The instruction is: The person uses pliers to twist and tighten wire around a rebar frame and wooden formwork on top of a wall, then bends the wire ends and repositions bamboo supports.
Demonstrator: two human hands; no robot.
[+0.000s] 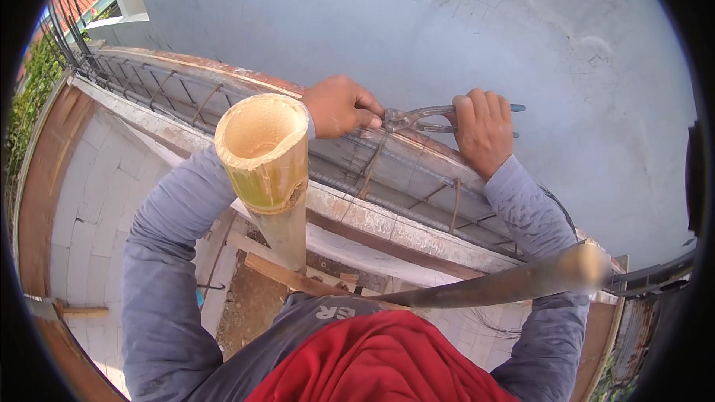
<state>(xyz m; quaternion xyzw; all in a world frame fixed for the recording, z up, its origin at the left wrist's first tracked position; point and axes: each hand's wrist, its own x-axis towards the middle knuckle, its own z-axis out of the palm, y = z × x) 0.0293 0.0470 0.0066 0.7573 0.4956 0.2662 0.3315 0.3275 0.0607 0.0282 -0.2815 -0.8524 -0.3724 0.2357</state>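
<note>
My right hand (482,130) is wrapped round the handles of a pair of metal pincers (398,120), whose jaws point left. At those jaws, the thumb and fingers of my left hand (339,107) are pinched together. Whatever lies between them is too small or hidden to make out. The jaws sit at the upper side of a rebar cage (370,167), right by one of its rusty stirrups (375,150). The cage lies lengthwise in a trough of wooden form boards (417,234) along a grey wall.
An upright bamboo pole (272,197) with a hollow cut top rises beside my left forearm. Another pole (484,283) slants across my right forearm. Below lies a timber plank (298,277) near pale block walling (100,201). Bare rebar ends (71,30) stick up at far left.
</note>
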